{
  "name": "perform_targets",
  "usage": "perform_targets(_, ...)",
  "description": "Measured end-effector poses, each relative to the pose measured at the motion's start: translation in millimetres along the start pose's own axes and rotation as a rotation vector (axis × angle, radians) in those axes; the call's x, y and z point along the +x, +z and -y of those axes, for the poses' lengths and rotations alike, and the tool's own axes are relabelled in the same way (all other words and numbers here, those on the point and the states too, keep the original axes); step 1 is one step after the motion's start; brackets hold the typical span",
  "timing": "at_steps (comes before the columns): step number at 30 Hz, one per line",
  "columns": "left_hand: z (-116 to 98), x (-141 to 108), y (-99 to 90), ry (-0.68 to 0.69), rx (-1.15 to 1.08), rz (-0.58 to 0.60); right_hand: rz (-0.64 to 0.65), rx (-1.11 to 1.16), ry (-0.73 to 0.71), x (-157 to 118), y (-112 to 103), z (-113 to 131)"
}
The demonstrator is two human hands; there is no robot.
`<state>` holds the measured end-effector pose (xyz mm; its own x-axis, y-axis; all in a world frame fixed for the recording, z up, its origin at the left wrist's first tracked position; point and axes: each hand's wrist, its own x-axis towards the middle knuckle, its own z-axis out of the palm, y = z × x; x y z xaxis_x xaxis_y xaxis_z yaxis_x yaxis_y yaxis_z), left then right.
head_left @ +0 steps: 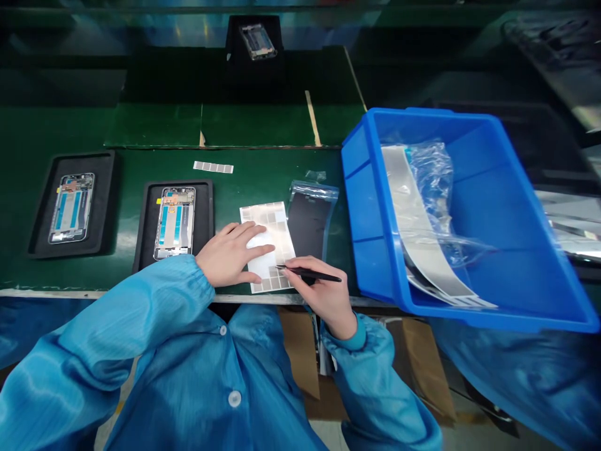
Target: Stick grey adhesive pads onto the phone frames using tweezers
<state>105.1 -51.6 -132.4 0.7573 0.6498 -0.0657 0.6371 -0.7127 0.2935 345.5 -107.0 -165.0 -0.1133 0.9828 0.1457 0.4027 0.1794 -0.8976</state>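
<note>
A white sheet of grey square stickers (pixel 280 236) lies near the table's front edge. My left hand (pixel 231 254) rests flat on its left side, fingers spread. In my right hand (pixel 323 294) is a pair of black tweezers (pixel 313 274), their tip touching the sheet's lower part among the squares. Whether a sticker is between the tips is too small to tell. Left of my left hand, an opened phone body (pixel 174 223) with blue strips sits in a black tray (pixel 203 210); my sleeve covers the tray's lower edge.
A second black tray (pixel 104 207) at the left holds another phone body (pixel 72 208). A sticker strip (pixel 213 167) and a dark plastic pouch (pixel 308 219) lie beyond the sheet. The blue bin (pixel 375 213) on the right holds sheets and clear plastic. Another phone unit (pixel 258 42) stands at the back.
</note>
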Motion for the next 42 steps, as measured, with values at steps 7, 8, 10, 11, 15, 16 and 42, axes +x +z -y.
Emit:
perform_targets(7, 0.1, -0.3, -0.5, -0.005, -0.011, 0.000, -0.003, 0.001, -0.012, 0.2, -0.4, 1.4)
perform_targets(8, 0.0, -0.4, -0.7, -0.006, -0.016, -0.002, -0.006, 0.000, -0.010, 0.3, -0.3, 1.6)
perform_targets(10, -0.1, -0.4, -0.8, -0.007, -0.026, -0.009, -0.008, -0.005, -0.004, 0.6, 0.0, 1.8)
perform_targets(11, -0.1, -0.4, -0.7, -0.007, -0.030, -0.013, -0.009, -0.007, -0.002, 0.7, 0.3, 1.8)
perform_targets(15, 0.0, -0.4, -0.2, -0.006, -0.033, -0.019, -0.010, 0.001, -0.003, 1.4, 1.4, 0.7)
perform_targets(16, 0.1, -0.7, -0.2, -0.005, -0.032, -0.020, -0.012, 0.003, -0.004, 1.5, 1.6, 0.2)
perform_targets(42, 16.5, -105.8, -59.9, -0.338, -0.842, -0.420, 0.057, 0.269, -0.208, 42.0, 71.0, 104.5)
